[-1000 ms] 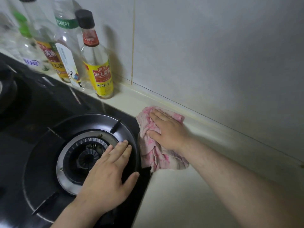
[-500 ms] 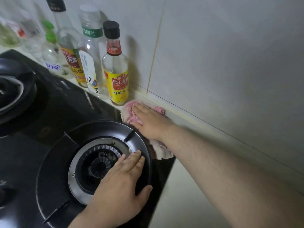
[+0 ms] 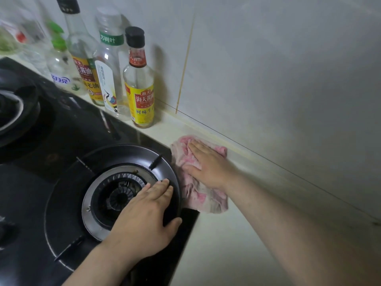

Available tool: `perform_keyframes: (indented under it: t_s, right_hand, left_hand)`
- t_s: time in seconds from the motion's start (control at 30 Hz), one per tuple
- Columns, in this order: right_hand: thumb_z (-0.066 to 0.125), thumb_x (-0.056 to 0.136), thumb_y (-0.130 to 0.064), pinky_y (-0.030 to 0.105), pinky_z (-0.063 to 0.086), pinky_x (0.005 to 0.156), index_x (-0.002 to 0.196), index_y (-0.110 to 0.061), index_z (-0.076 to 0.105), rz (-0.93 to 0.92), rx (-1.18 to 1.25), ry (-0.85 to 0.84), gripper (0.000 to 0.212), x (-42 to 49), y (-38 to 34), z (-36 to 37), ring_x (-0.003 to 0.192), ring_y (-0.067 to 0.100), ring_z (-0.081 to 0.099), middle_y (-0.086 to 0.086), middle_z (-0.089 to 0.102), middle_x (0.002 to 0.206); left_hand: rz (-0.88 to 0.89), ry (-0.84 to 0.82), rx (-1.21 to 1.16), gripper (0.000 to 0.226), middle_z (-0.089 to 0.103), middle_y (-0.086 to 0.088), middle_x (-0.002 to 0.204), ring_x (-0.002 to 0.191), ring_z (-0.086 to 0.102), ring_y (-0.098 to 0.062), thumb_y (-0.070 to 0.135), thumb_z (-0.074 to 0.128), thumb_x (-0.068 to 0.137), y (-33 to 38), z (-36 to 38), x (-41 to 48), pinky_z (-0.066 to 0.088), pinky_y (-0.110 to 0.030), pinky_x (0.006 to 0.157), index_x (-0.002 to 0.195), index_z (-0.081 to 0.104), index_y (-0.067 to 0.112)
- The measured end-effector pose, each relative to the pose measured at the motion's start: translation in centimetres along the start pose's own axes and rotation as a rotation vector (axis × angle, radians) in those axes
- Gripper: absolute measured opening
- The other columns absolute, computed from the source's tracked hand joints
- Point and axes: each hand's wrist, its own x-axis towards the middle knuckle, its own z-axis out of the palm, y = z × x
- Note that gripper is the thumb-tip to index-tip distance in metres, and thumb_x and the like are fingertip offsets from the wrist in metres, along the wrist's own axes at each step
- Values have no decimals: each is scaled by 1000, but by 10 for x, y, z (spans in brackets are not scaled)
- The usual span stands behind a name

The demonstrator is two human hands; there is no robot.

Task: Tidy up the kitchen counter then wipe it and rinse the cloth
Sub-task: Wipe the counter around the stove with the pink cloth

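Pale counter between hob and tiled wall needs firm, overlapping strokes: with your right hand flat, fingers straight, on the pink cloth just beside the burner ring, where your left hand lies flat, press right up to the wall.

We are seeing a cloth mottled pink and white, a cream tabletop, a glossy black stove with a silver ring, and a black-capped bottle showing a yellow-and-red label.
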Motion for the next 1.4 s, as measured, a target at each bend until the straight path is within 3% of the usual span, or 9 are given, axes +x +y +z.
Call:
perform_keyframes:
  t_s: [0.13,0.23,0.33,0.57,0.8,0.93,1.2,1.3,1.4]
  right_hand:
    - [42,94,-61,34,6,124,157,-27,5,148,27,-33,81,-42,19,5,150,4,0,-13,-1,164]
    - [36,95,-62,33,-4,119,157,-28,2,210,-10,2,79,-46,0,10,151,8,-3,-12,-5,164]
    - [32,99,-57,25,-8,110,157,-28,2,197,-42,69,72,-53,-19,18,151,10,-3,-9,-4,165]
    - [33,101,-51,26,-10,117,157,-27,2,106,-1,65,68,-104,-45,41,150,11,-12,-7,-9,165]
    - [33,98,-58,29,-8,121,157,-32,-2,70,27,50,72,-148,-84,71,150,9,-14,-8,-11,164]
    - [32,99,-57,29,-11,118,156,-35,-4,39,42,57,70,-170,-106,81,148,9,-18,-12,-20,160]
    - [28,102,-50,26,-15,113,156,-33,-1,28,24,48,64,-200,-142,96,150,11,-14,-11,-11,164]
    - [28,102,-49,25,-14,114,157,-31,3,46,41,53,63,-210,-154,103,150,10,-12,-11,-7,165]
    - [28,103,-49,26,-13,116,157,-29,5,53,31,57,62,-216,-162,108,151,10,-12,-10,-6,165]
  left_hand:
    - [38,9,-87,100,16,2,161,148,9,-5,71,17,68,0,-4,1,-8,-18,114,152,27,17]
    - [50,-6,-97,91,17,1,161,148,10,-5,68,26,78,-1,-7,1,-7,-18,113,151,28,15]
    - [56,-22,-94,69,14,1,162,148,10,-6,47,46,94,-2,-9,2,-9,-15,111,152,26,15]
    - [39,-86,-140,62,7,5,162,147,5,-8,39,43,100,1,-15,-3,-10,-13,107,153,21,16]
    - [100,-31,-217,51,25,6,158,146,16,-6,34,43,100,-9,-26,-39,6,-19,115,148,38,15]
    - [85,50,-277,46,33,8,154,141,14,3,30,42,101,-17,-25,-84,6,-17,115,145,42,18]
    - [19,100,-45,56,51,3,143,141,35,-15,48,28,94,-59,-12,-150,9,-40,119,136,54,22]
    - [44,84,13,41,49,3,145,144,29,-17,26,49,97,-70,-9,-152,8,-42,120,137,53,20]
    - [85,82,23,42,48,4,146,144,29,-17,14,50,97,-76,-10,-150,11,-41,121,137,53,23]
